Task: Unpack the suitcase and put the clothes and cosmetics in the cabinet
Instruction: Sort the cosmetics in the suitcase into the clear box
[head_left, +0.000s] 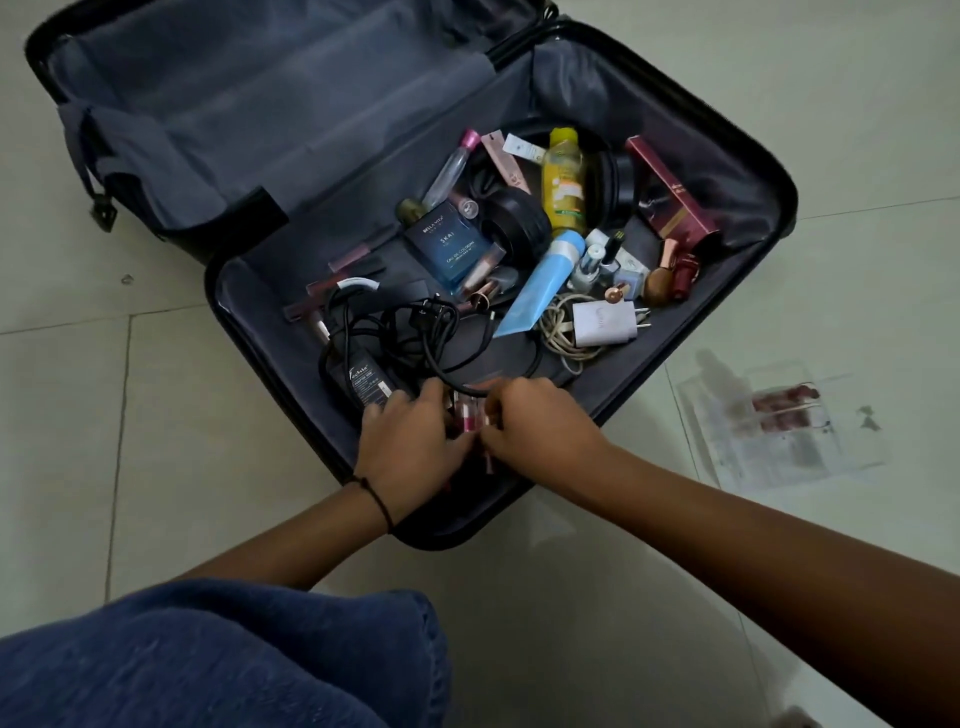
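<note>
A black suitcase (748, 171) lies open on the floor, its near half full of cosmetics and cables. At the near corner both my hands gather a bunch of small pink and red lip tubes (470, 418). My left hand (410, 441) curls round them from the left, and my right hand (530, 421) pinches them from the right. Further in lie a blue perfume box (449, 241), a yellow bottle (562, 182), a light blue tube (545, 280), a maroon box (670, 192) and small nail polish bottles (597, 262).
A black power adapter (361, 376) with tangled cables and a white charger (605, 325) lie among the cosmetics. A clear plastic organiser (779, 421) holding a few reddish items stands on the floor tiles to the right. My blue-clad knee (208, 660) is at the lower left.
</note>
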